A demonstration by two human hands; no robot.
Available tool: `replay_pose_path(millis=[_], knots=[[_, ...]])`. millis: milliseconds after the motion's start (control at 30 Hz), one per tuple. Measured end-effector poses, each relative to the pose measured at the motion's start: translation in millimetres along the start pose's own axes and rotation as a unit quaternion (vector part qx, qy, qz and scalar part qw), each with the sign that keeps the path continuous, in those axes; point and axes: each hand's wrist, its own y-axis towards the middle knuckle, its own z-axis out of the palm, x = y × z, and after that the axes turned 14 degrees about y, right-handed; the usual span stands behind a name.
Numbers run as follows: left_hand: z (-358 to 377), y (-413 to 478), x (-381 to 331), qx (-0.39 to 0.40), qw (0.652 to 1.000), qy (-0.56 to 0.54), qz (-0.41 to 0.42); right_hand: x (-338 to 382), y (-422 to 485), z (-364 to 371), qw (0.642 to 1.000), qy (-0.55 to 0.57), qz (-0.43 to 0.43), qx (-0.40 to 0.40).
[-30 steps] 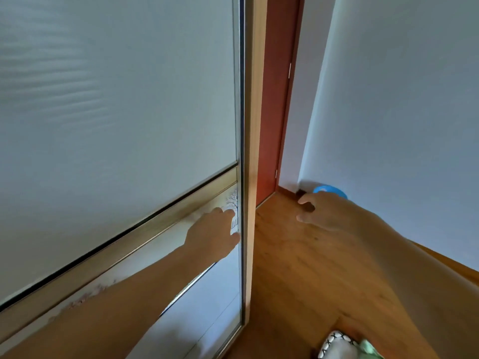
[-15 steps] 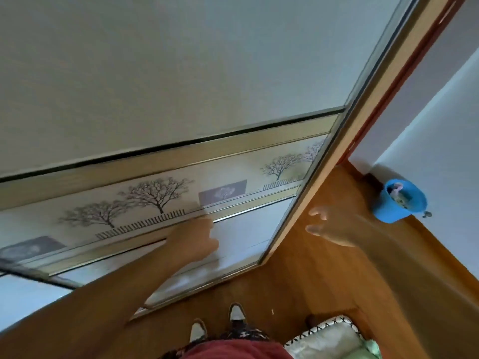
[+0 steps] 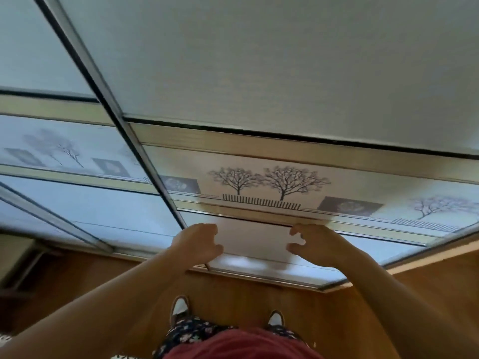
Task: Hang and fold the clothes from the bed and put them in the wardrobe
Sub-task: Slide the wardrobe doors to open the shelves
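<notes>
The wardrobe's sliding door fills the view: pale panels crossed by a gold band printed with black trees. Both my hands are raised side by side in front of the lower panel, just under the gold rail. My left hand is next to the door's metal edge strip, fingers loosely curled, holding nothing. My right hand is a hand's width to the right, fingers also half curled and empty. I cannot tell whether the fingertips touch the panel. No clothes and no bed are in view.
A second sliding door overlaps behind on the left. The wooden floor runs along the door's bottom track. My two shoes stand close to the wardrobe. A dark low object is at far left.
The view has swung left and down along the wardrobe front. My right hand came in from the floor side to the door panel beside my left hand. The blue cup has left the view.
</notes>
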Motion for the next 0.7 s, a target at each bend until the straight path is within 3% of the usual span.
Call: replay_pose_path(millis=[233, 467, 700], knots=[[5, 30, 105, -0.006, 0.999, 0.023, 0.049, 88, 31, 46, 0.999, -0.039, 0.010, -0.032], [-1, 45, 231, 0.001, 0.990, 0.094, 0.107, 202, 35, 107, 0.996, 0.011, 0.066, -0.052], [-10, 38, 293, -0.011, 0.988, 0.104, 0.115, 275, 29, 125, 0.996, -0.011, 0.046, -0.077]])
